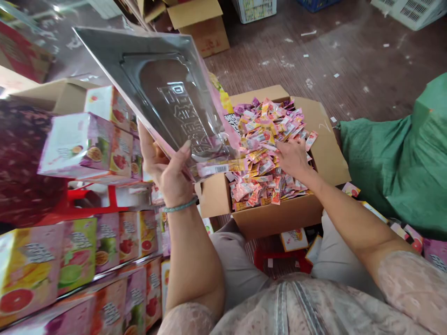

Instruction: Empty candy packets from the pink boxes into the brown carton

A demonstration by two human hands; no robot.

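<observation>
My left hand (171, 172) grips a pink-edged box (164, 158) from its near side, tilted up with its inside facing me. A clear moulded plastic tray (164, 97) with raised lettering lines the box. One stick sachet (221, 167) with a barcode lies at the tray's lower end. My right hand (295, 156) is down among the small printed stick sachets (258, 135) heaped in an open cardboard carton (279, 214). Its fingers are curled and pressed onto sachets at the heap's middle; the fingertips are partly hidden.
Fruit-printed boxes (77, 251) stand in rows at my left, with more stacked boxes (80, 144) above a red frame (111, 197). A green sack (391, 153) lies at right. Behind are a cardboard box (206, 32) and a white crate (256, 9). Paper scraps litter the floor.
</observation>
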